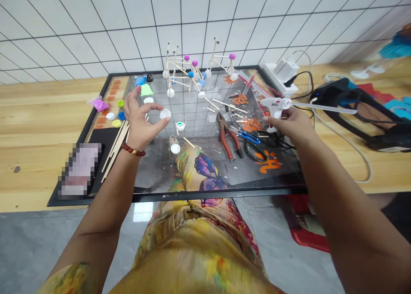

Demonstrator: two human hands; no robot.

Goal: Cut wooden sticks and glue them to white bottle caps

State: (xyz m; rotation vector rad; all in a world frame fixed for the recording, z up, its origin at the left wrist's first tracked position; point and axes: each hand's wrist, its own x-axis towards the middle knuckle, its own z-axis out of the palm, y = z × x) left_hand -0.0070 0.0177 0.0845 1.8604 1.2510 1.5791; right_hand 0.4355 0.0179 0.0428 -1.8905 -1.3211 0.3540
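Note:
Between thumb and forefinger, my left hand (141, 116) pinches a small clear plastic cap (165, 114) above the glass board. My right hand (293, 124) is closed on a white glue gun (275, 107), a long clear glue stick (327, 108) jutting from its back. On the board between my hands lie a round white and green lid (180, 125) and a small clear bottle (174, 147) with a white end. Bicycle-like models (192, 73) of thin sticks, with white, blue and pink balls, stand behind. Pliers (226, 135) and scissors (257, 146) rest left of my right hand.
Wooden sticks (115, 150) lie beside my left wrist, near coloured caps (121, 115) and a bag of pink clay (101, 104). Stick offcuts (231, 106) litter the board. A power strip (281, 77), cables and a black strapped device (349, 114) occupy the right side.

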